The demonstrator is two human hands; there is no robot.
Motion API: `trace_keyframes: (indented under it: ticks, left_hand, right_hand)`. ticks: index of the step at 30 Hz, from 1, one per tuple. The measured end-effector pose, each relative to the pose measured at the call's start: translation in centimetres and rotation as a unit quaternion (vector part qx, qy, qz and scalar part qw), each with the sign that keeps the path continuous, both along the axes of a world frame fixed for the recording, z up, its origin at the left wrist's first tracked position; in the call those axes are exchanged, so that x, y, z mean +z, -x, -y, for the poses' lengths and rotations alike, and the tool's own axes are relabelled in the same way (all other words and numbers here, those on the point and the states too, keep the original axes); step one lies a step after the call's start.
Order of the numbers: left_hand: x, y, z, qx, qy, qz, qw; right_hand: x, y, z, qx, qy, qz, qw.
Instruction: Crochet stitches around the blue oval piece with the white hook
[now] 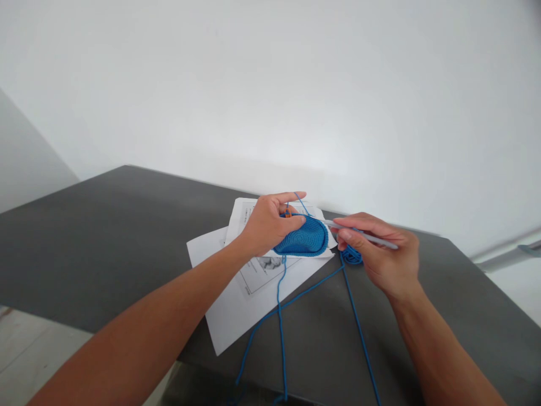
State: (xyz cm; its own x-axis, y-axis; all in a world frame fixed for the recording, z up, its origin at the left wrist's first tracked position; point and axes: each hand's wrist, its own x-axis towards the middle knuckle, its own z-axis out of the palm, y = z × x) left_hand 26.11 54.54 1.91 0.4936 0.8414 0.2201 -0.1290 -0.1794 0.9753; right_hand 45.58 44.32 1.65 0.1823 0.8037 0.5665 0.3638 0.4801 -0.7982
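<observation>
My left hand (pixel 276 217) pinches the upper edge of a blue oval crochet piece (pixel 302 237), thumb in front. Its index finger is stretched out to the right, with blue yarn (pixel 300 200) running over it down to the work. A small orange stitch marker (pixel 288 213) sits at the piece's top edge by the fingers. In my right hand (pixel 380 242) is a grey crochet hook (pixel 367 237), held like a pen. The hook's tip reaches the piece's upper right edge; whether it is inside a stitch is too small to tell.
Printed paper sheets (pixel 228 316) lie under the work on a dark grey table (pixel 105 242). A blue yarn ball (pixel 351 255) rests beside my right hand. Loose yarn strands (pixel 281 327) trail over the table's front edge. A white wall (pixel 270 101) stands behind.
</observation>
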Motion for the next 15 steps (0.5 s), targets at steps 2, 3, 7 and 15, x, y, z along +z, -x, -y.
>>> trace_keyframes:
  ticks: [2, 3, 7, 15]
  left_hand:
    - [0.02, 0.03, 0.0, 0.0, 0.0, 0.001, 1.0]
    - [0.02, 0.06, -0.02, -0.001, 0.001, 0.002, 1.0]
    - [-0.02, 0.15, -0.17, -0.001, 0.003, 0.007, 1.0]
    - [0.33, 0.25, 0.0, 0.017, -0.041, -0.021, 0.999]
  right_hand:
    - [0.04, -0.07, 0.05, -0.001, -0.003, 0.003, 1.0]
    - [0.04, -0.12, 0.06, -0.001, -0.006, 0.004, 1.0]
    - [0.06, -0.35, 0.04, 0.0, -0.018, 0.006, 1.0]
    - [0.4, -0.16, 0.25, -0.014, -0.024, 0.046, 0.999]
